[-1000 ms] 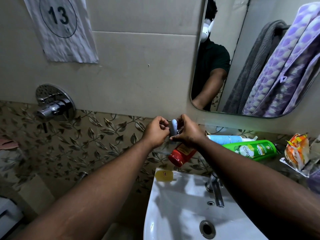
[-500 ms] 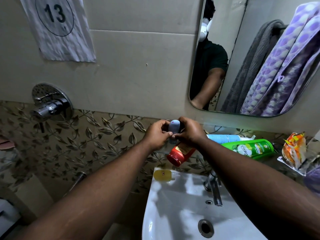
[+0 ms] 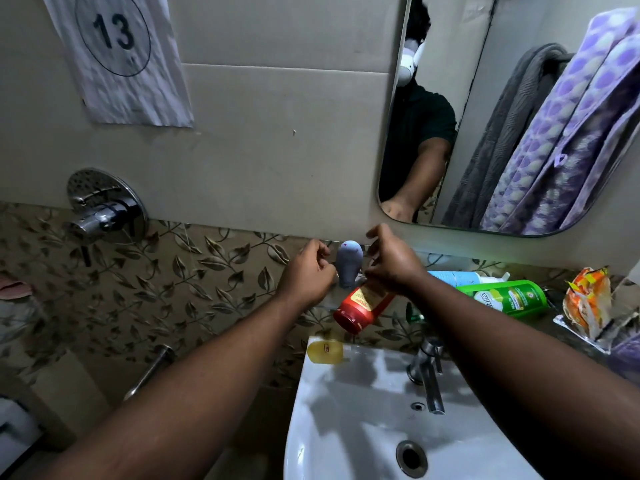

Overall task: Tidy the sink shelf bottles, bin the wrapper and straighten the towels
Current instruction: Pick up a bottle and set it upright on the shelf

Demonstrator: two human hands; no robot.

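The left hand (image 3: 306, 271) and the right hand (image 3: 391, 261) are reaching forward side by side. The small grey-blue bottle (image 3: 349, 263) is standing upright in the gap between them.

The left hand's fingers are curling in beside the bottle's left flank. The right hand's fingers are curling near its right flank, with the index finger lifting above the others. Contact is not resolvable on either side, so it cannot be told whether either hand is gripping the bottle or only flanking it.

Directly beneath the right hand, the red bottle (image 3: 360, 306) is lying on its side, its red end pointing down toward the sink (image 3: 346, 427) (the other end is hiding under the wrist). To the right of the right hand, the pale blue bottle (image 3: 457, 277) and the green bottle (image 3: 505, 297) are lying flat — the blue one behind the green one. Farther right of that hand, the orange wrapper (image 3: 585, 299) is sitting crumpled.

Above and right of the right hand, the mirror (image 3: 467, 81) is reflecting the grey towel (image 3: 512, 140) and the purple patterned towel (image 3: 575, 133), hanging side by side.
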